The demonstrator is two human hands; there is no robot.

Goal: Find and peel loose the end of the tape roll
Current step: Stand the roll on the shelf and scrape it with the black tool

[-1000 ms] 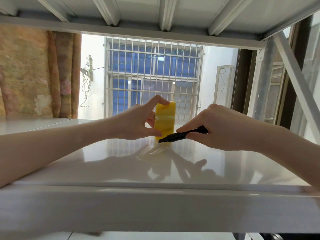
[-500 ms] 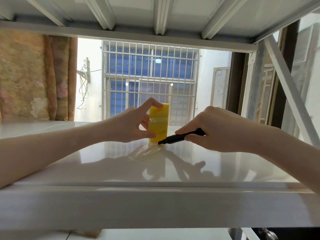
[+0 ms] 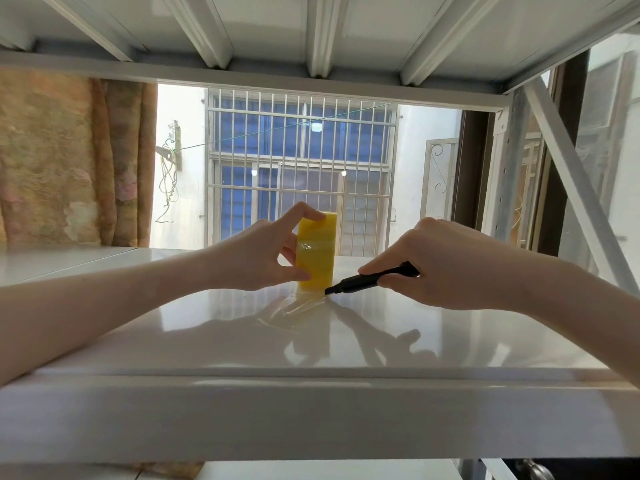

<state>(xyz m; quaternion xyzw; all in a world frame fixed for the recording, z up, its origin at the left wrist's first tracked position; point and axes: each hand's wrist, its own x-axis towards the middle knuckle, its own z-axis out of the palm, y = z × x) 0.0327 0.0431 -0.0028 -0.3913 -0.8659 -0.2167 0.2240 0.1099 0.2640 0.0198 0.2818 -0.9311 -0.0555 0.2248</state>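
Note:
A yellow tape roll (image 3: 317, 252) stands on its edge on the glossy white shelf (image 3: 450, 337). My left hand (image 3: 258, 252) grips it from the left, forefinger on top and thumb low on its near face. A clear strip of tape (image 3: 294, 306) runs from the roll's base toward me and lies flat on the shelf. My right hand (image 3: 446, 261) holds a black utility knife (image 3: 369, 280), whose tip sits at the roll's base where the strip leaves it.
The shelf's thick front rail (image 3: 311, 414) crosses the view below my forearms. A ribbed upper shelf (image 3: 311, 32) hangs close overhead. A diagonal brace (image 3: 571, 188) and upright post stand at the right. A barred window (image 3: 301, 168) lies behind.
The view has shifted slightly. Both hands keep their holds, and the knife tip has stayed at the roll's base, moving a little lower toward the strip on the shelf.

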